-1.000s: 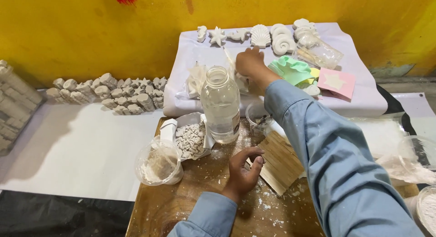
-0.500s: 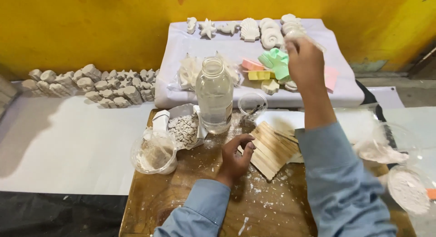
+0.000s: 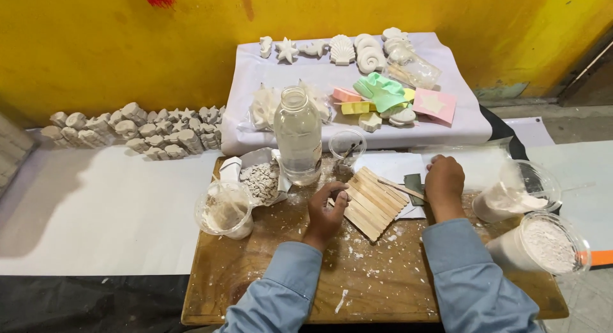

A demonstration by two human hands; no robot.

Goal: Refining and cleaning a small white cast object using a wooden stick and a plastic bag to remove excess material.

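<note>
Wooden sticks (image 3: 372, 201): fanned flat mid-board, toward the wooden board's (image 3: 383, 282) far edge.
Left hand (image 3: 327, 211): fingers curled, touching the sticks' left end.
Right hand (image 3: 444, 183): palm down, holding nothing, beside the sticks.

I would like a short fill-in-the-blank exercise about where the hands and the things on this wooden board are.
1. The left hand touches the row of wooden ____.
2. The clear bottle stands upright and has no ____.
3. The right hand rests on a sheet of white ____.
4. The wall behind the white plaster shapes is ____.

Missing words: sticks; cap; paper; yellow
</note>
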